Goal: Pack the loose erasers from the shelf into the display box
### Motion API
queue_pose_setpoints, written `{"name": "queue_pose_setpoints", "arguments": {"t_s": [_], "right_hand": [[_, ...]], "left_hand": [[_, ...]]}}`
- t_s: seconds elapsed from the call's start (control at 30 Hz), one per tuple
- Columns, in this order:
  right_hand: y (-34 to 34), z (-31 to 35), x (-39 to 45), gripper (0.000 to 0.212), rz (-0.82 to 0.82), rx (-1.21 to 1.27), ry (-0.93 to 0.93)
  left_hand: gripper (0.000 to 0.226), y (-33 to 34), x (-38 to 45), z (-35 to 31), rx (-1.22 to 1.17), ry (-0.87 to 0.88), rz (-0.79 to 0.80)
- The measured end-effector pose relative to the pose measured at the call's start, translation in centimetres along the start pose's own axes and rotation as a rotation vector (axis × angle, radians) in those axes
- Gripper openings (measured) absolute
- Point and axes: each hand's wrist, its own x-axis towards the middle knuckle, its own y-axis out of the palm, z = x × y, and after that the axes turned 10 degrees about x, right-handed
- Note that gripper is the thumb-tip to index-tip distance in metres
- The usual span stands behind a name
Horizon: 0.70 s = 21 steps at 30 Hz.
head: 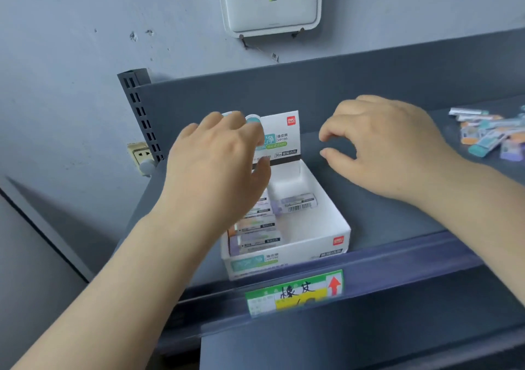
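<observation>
Two bare hands hover over a dark grey shelf point(397, 227) set against a pale wall point(71, 42). On the shelf stands the white display box point(326, 227), its printed header card point(284, 139) upright at the back; several erasers point(255, 230) lie stacked along its left side and one point(295, 203) lies across the back. The left hand point(216, 165) spreads above the box with a wide, empty grip. The right hand point(383, 148) hangs just right of the box (fingers loosely curled, holding nothing). Loose erasers point(488, 136) lie heaped at the shelf's far right. A green and yellow price label point(295, 293) fronts the shelf edge.
</observation>
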Motion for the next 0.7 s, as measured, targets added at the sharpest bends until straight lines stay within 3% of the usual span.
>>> {"name": "queue_pose_setpoints", "arguments": {"t_s": [0.13,0.33,0.7], "right_hand": [[-2.4,-2.5,-1.3,0.027,0.112,-0.202,-0.031],[-5.8,-8.5,-5.1,0.030,0.249,-0.199,-0.027],[-12.1,-21.2,-15.7,0.021,0.242,-0.169,0.101]], "left_hand": [[0.024,-0.7,2.1,-4.0,0.085,0.118,0.040],[0.024,-0.2,5.3,-13.4,0.057,0.250,0.069],[0.031,0.2,9.0,-30.7,-0.037,0.328,0.074]]}}
